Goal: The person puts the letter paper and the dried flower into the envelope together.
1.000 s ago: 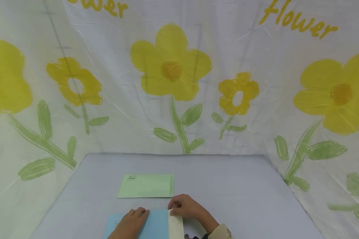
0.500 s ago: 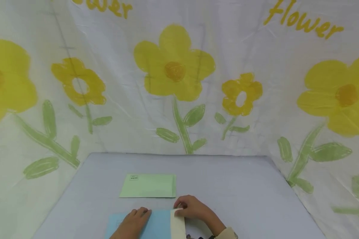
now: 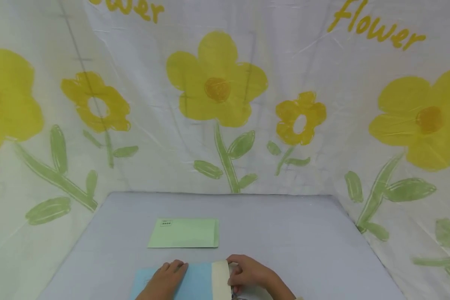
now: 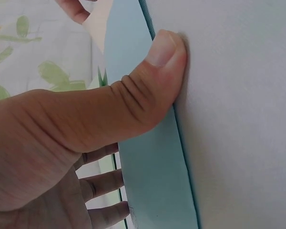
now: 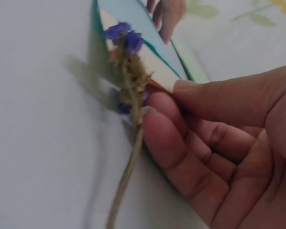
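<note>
A blue envelope [image 3: 198, 281] with a cream flap [image 3: 220, 278] at its right end lies near the table's front edge. My left hand [image 3: 164, 280] rests on the envelope; the left wrist view shows the thumb along its near edge. At the right end, my right hand [image 3: 249, 273] holds the edge of the cream flap with its fingertips. Close by the right fingertips is a dried flower [image 5: 126, 40] with purple blossoms and a thin brown stem. Whether those fingertips touch the stem, I cannot tell.
Behind the blue envelope lies a pale green envelope [image 3: 183, 233] with a small printed box in its corner. A white curtain [image 3: 150, 175] painted with yellow flowers surrounds the grey table [image 3: 285, 225].
My right hand has shifted from the flap's far corner toward me, along its right edge, close to the dried flower. The left hand stays on the blue envelope.
</note>
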